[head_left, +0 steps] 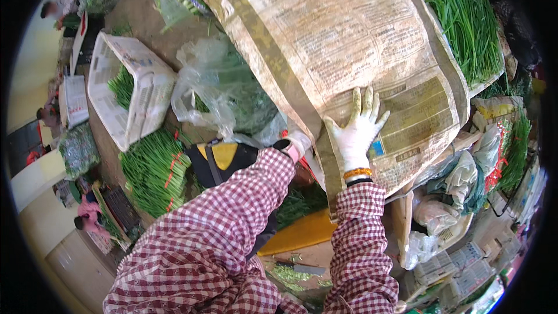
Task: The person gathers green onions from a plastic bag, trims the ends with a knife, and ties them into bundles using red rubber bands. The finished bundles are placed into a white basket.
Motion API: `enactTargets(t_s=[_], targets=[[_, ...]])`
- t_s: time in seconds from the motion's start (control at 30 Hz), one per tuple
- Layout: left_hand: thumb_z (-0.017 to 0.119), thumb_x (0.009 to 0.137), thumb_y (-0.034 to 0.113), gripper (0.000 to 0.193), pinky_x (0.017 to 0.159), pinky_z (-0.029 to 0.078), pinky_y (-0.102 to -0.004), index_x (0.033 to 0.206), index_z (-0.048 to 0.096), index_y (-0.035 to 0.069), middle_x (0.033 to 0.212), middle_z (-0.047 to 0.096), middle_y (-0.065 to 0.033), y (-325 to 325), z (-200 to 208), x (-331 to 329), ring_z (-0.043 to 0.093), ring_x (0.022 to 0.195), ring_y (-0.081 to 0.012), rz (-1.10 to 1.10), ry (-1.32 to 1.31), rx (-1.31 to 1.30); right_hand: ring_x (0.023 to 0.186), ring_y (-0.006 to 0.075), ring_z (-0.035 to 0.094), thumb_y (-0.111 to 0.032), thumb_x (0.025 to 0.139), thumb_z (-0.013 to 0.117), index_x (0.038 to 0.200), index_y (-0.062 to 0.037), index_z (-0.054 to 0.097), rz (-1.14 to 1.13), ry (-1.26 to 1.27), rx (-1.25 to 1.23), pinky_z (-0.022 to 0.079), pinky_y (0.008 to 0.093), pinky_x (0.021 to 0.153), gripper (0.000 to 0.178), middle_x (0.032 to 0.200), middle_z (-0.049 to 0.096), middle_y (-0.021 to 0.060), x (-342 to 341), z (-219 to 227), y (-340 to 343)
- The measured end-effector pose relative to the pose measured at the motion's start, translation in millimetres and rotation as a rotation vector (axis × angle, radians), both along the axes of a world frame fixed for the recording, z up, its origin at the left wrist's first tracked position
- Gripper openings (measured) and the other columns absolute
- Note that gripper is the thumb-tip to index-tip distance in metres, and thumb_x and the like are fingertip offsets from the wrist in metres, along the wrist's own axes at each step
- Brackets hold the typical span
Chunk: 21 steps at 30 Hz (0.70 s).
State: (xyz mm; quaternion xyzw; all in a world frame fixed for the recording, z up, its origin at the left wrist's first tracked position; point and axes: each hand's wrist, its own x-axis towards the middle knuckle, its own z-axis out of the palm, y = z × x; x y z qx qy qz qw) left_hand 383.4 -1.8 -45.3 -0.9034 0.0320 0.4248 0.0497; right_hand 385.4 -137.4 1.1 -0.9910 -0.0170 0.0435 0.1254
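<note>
A large, stained, brownish printed sheet [349, 29] stretches out in front of me. My right hand [356, 131], in a white glove with dirty fingertips, lies flat on it with the fingers spread. My left hand [301, 141], also gloved in white, is at the sheet's left edge, and its fingers are hidden there. A pink-edged watch [289, 150] sits on my left wrist, and an orange band [357, 172] circles the right one. Long green leaves [459, 20], like garlic chives, lie along the sheet's far right side.
Bundled chives [154, 171] and a tilted white plastic crate [154, 75] are at left, near a clear plastic bag [218, 90]. A knife [308, 268] lies among trimmings close to me. Crumpled plastic bags [459, 180] fill the right side. Other people [90, 215] are at far left.
</note>
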Motion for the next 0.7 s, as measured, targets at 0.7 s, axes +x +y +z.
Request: enactTargets(t_s=[0.7], targets=[[0.059, 0.093, 0.047, 0.070, 0.092, 0.048, -0.0482, 0.143, 0.037, 0.004, 0.116, 0.061, -0.0300, 159.9, -23.9, 147.0, 0.063, 0.106, -0.0364, 0.553, -0.971, 0.053, 0.148, 0.0271, 0.020, -0.066, 0.072, 0.068, 0.153, -0.0250, 0.030, -0.015, 0.172, 0.038, 0.004, 0.0653, 0.117, 0.098, 0.160, 0.025, 0.0072, 2.2, 3.9, -5.1]])
